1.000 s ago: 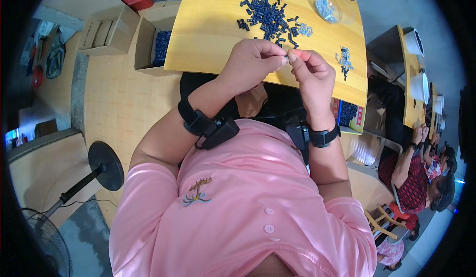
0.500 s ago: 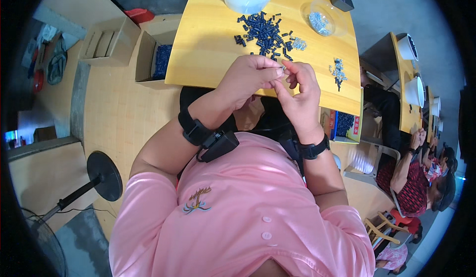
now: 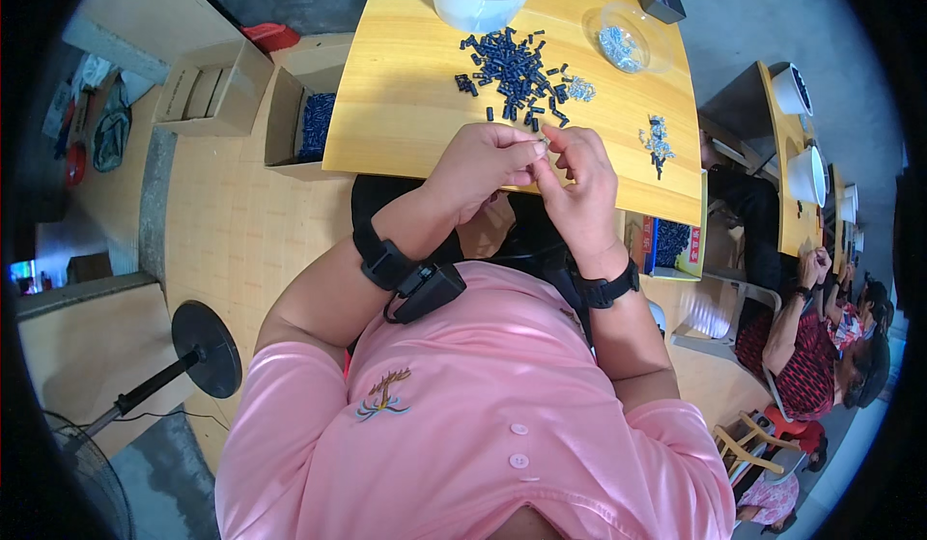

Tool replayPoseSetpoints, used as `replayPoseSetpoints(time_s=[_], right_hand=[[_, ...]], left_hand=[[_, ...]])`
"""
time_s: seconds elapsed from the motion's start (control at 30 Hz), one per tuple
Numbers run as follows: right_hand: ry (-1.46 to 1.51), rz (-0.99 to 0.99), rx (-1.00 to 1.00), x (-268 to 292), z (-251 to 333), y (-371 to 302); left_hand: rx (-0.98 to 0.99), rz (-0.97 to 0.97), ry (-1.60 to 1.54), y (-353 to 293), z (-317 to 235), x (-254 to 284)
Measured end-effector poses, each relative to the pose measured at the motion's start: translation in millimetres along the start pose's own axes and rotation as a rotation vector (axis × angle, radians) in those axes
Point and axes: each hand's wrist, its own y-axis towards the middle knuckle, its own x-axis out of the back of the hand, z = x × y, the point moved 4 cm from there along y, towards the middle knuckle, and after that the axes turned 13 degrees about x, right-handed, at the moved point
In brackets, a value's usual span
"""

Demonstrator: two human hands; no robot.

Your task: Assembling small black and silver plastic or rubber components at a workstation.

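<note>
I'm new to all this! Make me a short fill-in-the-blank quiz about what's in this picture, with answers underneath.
1. The person's shirt is ____.
2. The left hand and right hand are together at the table's ____ (near/far) edge.
3. The clear dish lies to the ____ of the dark heap.
4. The large bowl is ____.

Missing words: pink; near; right; white.

The small parts (image 3: 514, 65) are coloured blue-black, and the tiny pieces (image 3: 579, 89) are toned silver-grey. The tabletop (image 3: 406, 76) is tinted golden yellow and streaked with wood grain. The tub (image 3: 483, 7) is coloured white, the wrist straps (image 3: 610, 288) black. The shirt (image 3: 459, 366) is dyed pale pink, its embroidered motif (image 3: 384, 397) stitched in brown, yellow and blue. A co-worker's top (image 3: 794, 358) is patterned in dark red and black.
</note>
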Motion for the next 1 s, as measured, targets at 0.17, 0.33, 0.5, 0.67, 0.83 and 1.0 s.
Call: replayPoseSetpoints(time_s=[0.17,0.33,0.5,0.67,0.83,1.0], right_hand=[[-0.002,0.01,0.01,-2,1,-2],[-0.015,-0.001,0.053,-3,1,-1],[-0.003,0.005,0.06,-4,1,0],[0.055,0.018,0.05,0,1,5],[0.107,0.045,-0.09,5,-1,10],[0.05,0.083,0.096,2,-1,16]], left_hand=[[-0.07,-0.007,-0.018,-1,4,2],[-0.103,-0.04,0.031,-2,1,1],[-0.16,-0.028,0.021,-3,-1,-1],[-0.144,-0.097,0.045,-2,0,1],[-0.13,-0.084,-0.022,-4,-3,7],[-0.105,-0.087,-0.031,-9,-9,12]])
